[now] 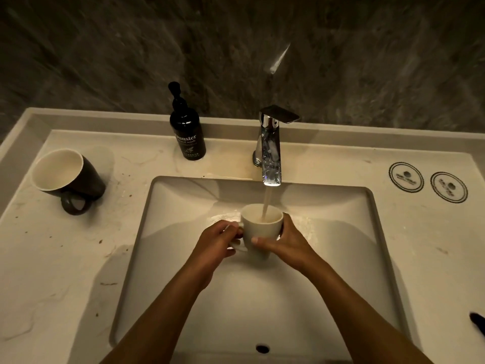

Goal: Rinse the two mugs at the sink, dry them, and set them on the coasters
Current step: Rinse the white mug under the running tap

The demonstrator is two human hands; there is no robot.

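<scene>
A white mug [258,227] stands upright over the sink basin [181,219], and water from the chrome tap [270,153] streams into it. My left hand [215,245] pinches its handle. My right hand [286,241] wraps round the mug's right side, thumb across the front. On the counter at the left, a black mug [69,177] with a white inside stands with its handle toward me. Two round white coasters [406,176] [449,187] with dark printed rings lie on the counter at the right.
A black hand wash pump bottle [186,135] stands behind the basin, left of the tap. The overflow hole [262,348] is in the basin's near wall. A dark object [477,323] pokes in at the right edge. A dark stone wall rises behind the counter.
</scene>
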